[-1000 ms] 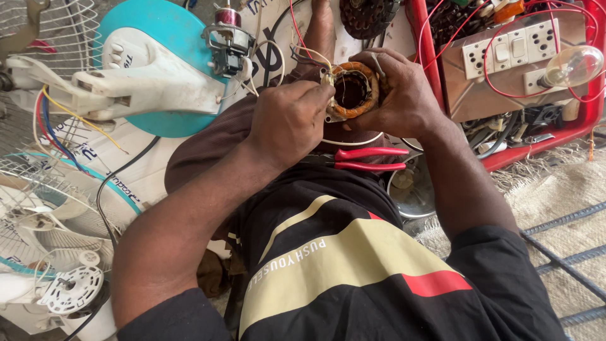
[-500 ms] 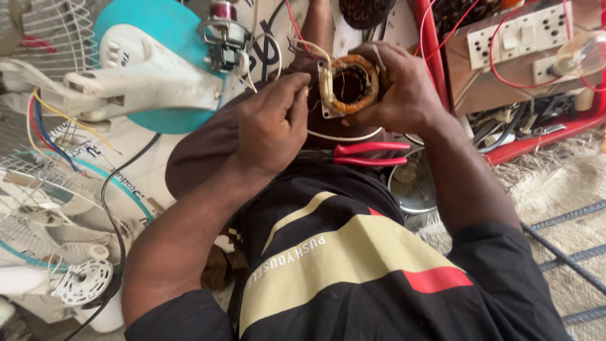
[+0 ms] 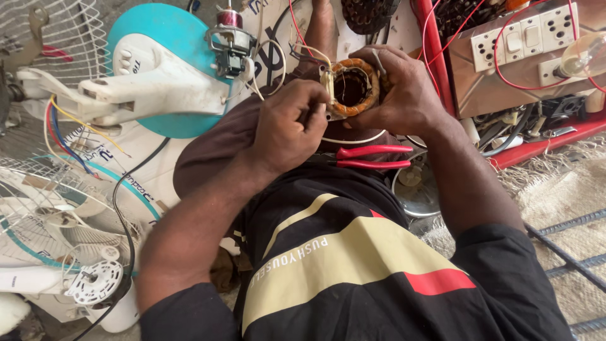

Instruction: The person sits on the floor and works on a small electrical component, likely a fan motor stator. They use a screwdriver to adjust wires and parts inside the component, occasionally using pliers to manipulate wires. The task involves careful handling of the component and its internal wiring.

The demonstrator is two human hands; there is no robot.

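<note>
My right hand grips a round motor stator with copper-coloured windings, held up in front of my chest. My left hand is closed beside it on the left, its fingers pinching at the white wires and small terminal piece on the stator's left edge. Red and white leads run up from the stator. A pair of red-handled pliers lies on my lap just below both hands.
A dismantled fan with a teal and white housing and its bare motor shaft lies to the left, beside white wire fan guards. A red tray at the right holds a socket board, a bulb and tools.
Both hands and the stator have shifted slightly; my left hand's fingers have moved in closer on the wires at the stator's left edge.
</note>
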